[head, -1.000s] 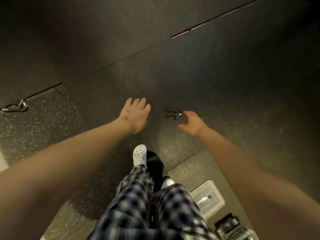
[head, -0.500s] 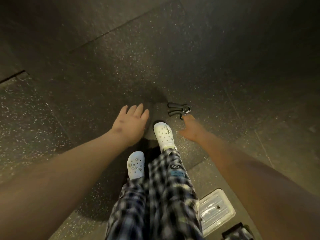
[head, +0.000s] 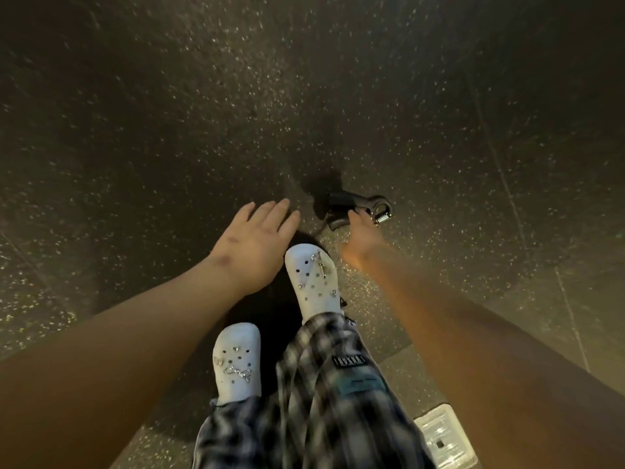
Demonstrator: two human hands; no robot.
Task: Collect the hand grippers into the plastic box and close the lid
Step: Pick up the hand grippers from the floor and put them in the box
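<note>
Nearest to me, at the bottom right corner, a clear plastic piece [head: 443, 434] lies flat on the floor [head: 169, 130]. I take it for the lid or the box; I cannot tell which, and I cannot see anything inside it. So from here nothing shows as collected, and the closing is not yet done.

Next come my checked trousers [head: 321, 401] and my two white clogs [head: 313, 282], one ahead of the other.

Beyond them my left hand [head: 257, 245] hangs flat and spread, palm down, holding nothing, just beside the front clog.

My right hand [head: 358, 238] reaches further, down to a black hand gripper [head: 355, 203] that lies on the floor just past my front foot. My fingertips [head: 355, 216] are at its handles and seem to touch them, but I cannot tell whether they have closed round them; the gripper looks to be resting on the floor, its metal spring [head: 382, 216] to the right.

I judge the task early: this gripper has to be grasped, carried back behind me and put in. I see no other grippers on the dark speckled floor beyond.
</note>
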